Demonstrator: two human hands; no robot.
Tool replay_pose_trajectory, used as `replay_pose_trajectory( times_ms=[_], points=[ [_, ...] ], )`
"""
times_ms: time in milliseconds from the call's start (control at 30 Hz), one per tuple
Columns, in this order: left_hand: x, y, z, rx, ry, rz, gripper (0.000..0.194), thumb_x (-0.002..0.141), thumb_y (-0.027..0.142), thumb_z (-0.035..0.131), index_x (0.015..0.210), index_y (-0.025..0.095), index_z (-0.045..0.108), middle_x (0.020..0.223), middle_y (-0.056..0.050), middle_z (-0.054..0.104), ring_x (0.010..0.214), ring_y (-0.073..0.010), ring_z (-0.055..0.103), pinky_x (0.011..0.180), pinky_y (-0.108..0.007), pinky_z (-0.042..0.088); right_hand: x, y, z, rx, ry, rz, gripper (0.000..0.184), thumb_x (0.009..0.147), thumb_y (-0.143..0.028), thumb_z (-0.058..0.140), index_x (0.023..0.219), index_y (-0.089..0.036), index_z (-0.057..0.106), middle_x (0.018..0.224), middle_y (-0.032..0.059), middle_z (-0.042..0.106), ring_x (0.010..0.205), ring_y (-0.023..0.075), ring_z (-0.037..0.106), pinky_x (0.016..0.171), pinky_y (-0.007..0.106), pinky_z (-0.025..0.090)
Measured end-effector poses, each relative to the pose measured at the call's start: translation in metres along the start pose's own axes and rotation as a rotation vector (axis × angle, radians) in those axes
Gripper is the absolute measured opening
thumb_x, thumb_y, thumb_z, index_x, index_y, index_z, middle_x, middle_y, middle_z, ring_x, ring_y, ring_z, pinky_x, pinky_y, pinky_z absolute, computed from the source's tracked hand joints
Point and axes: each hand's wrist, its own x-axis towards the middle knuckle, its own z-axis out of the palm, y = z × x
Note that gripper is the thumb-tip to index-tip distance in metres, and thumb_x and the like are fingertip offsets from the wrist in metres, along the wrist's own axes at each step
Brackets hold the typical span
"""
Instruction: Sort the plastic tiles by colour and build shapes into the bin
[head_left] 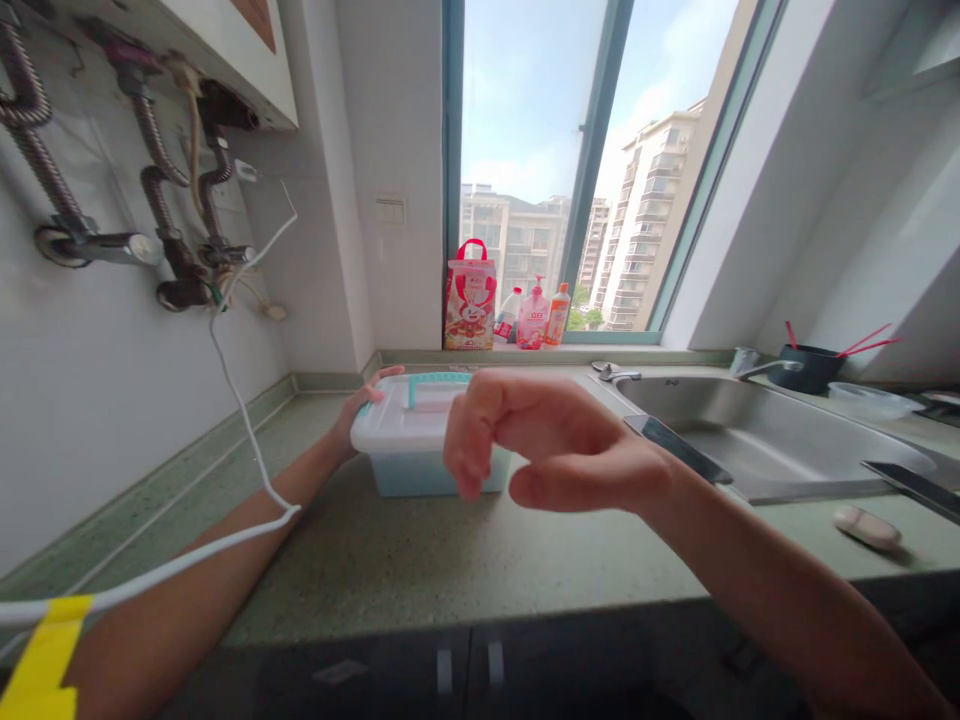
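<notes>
**Left hand on the box, right hand curled out front!**

And here we are at the green speckled counter, where a lidded box sits flat, left of the sink. Pale blue body, white lid, teal handle lying along the top, and the lid is on!

Over at the near left, the left hand is right there on the box's left end, thumb and fingers laid against the lid's edge. Do those fingers clasp it or merely press? Part of the hand is hidden, so I cannot tell.

Now the right hand, big and blurred in the middle! Fingers bent downward, thumb held apart from them, a clear gap between, and it covers the right end of the box from this view.

A white cable cuts across the left forearm in the foreground. Up on the windowsill, a red-and-white bag stands beside a pink pump bottle and an orange bottle. Out right, a pale rounded object lies on the counter, in front of the sink.
</notes>
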Motion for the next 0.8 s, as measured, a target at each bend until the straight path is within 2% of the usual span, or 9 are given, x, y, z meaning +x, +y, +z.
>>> replay_pose_trajectory(
  times_ms=[67,133,233,300,367,467,567,700,800],
  points=[
    [0.0,0.0,-0.002,0.013,-0.017,0.01,0.065,0.073,0.025,0.063,0.137,0.02,0.058,0.113,-0.005,0.07,0.09,-0.0255,0.063,0.077,-0.034,0.052,0.012,0.041,-0.034,-0.444,0.154,-0.016,0.019,0.094,-0.037,0.065,0.104,-0.021,0.068,0.101,0.0078,0.067,0.092,0.0221,0.062,0.085,0.037,0.051],
    [0.0,0.0,-0.004,0.038,-0.029,0.023,0.062,0.074,0.026,0.063,0.136,0.02,0.059,0.111,-0.005,0.07,0.089,-0.0252,0.062,0.075,-0.033,0.051,0.011,0.091,-0.063,-0.792,0.353,0.06,0.022,0.093,-0.039,0.065,0.104,-0.02,0.07,0.107,0.0094,0.065,0.094,0.0238,0.061,0.088,0.04,0.05],
    [0.0,0.0,-0.006,0.07,-0.035,0.033,0.06,0.075,0.027,0.063,0.134,0.02,0.06,0.11,-0.006,0.07,0.09,-0.0256,0.062,0.073,-0.032,0.05,-0.006,0.152,-0.089,-0.851,0.471,0.177,0.028,0.101,-0.041,0.052,0.109,-0.021,0.07,0.112,0.0104,0.064,0.091,0.0226,0.064,0.083,0.039,0.052],
    [0.0,0.0,-0.006,0.076,-0.036,0.034,0.059,0.074,0.027,0.064,0.133,0.02,0.061,0.109,-0.007,0.07,0.09,-0.0262,0.062,0.073,-0.033,0.049,-0.017,0.172,-0.093,-0.778,0.465,0.189,0.03,0.102,-0.043,0.051,0.111,-0.022,0.07,0.119,0.0103,0.064,0.096,0.0232,0.066,0.08,0.036,0.053],
    [0.0,-0.001,-0.006,0.079,-0.038,0.04,0.057,0.074,0.028,0.064,0.13,0.021,0.062,0.106,-0.007,0.07,0.088,-0.0266,0.062,0.073,-0.034,0.049,-0.023,0.178,-0.091,-0.662,0.492,0.213,0.032,0.1,-0.047,0.052,0.111,-0.023,0.07,0.119,0.0093,0.066,0.096,0.0234,0.066,0.075,0.034,0.054],
    [-0.001,-0.001,-0.005,0.059,-0.03,0.065,0.055,0.072,0.028,0.063,0.126,0.019,0.065,0.103,-0.008,0.07,0.088,-0.0276,0.062,0.075,-0.035,0.049,-0.023,0.176,-0.084,-0.46,0.576,0.287,0.036,0.096,-0.052,0.054,0.11,-0.022,0.068,0.113,0.0082,0.068,0.085,0.0213,0.065,0.064,0.03,0.053],
    [-0.001,-0.002,-0.007,0.036,-0.023,0.08,0.057,0.07,0.029,0.062,0.124,0.015,0.068,0.105,-0.009,0.07,0.091,-0.0282,0.062,0.078,-0.035,0.051,-0.019,0.173,-0.077,-0.32,0.606,0.346,0.04,0.092,-0.057,0.06,0.111,-0.023,0.066,0.115,0.0088,0.068,0.077,0.0189,0.063,0.055,0.026,0.05],
    [-0.002,-0.002,-0.01,0.048,-0.057,0.083,0.058,0.07,0.033,0.063,0.126,0.018,0.069,0.106,-0.007,0.071,0.091,-0.0269,0.064,0.079,-0.033,0.052,-0.018,0.173,-0.07,-0.181,0.614,0.413,0.047,0.089,-0.061,0.062,0.119,-0.024,0.06,0.11,0.0077,0.067,0.079,0.0194,0.063,0.052,0.024,0.048],
    [-0.002,-0.001,-0.012,0.078,-0.063,0.093,0.06,0.072,0.033,0.062,0.13,0.019,0.068,0.107,-0.007,0.072,0.095,-0.0276,0.065,0.08,-0.033,0.052,-0.02,0.176,-0.068,-0.19,0.646,0.387,0.045,0.087,-0.058,0.06,0.116,-0.023,0.059,0.098,0.0054,0.066,0.076,0.0192,0.061,0.053,0.025,0.047]
  ],
)
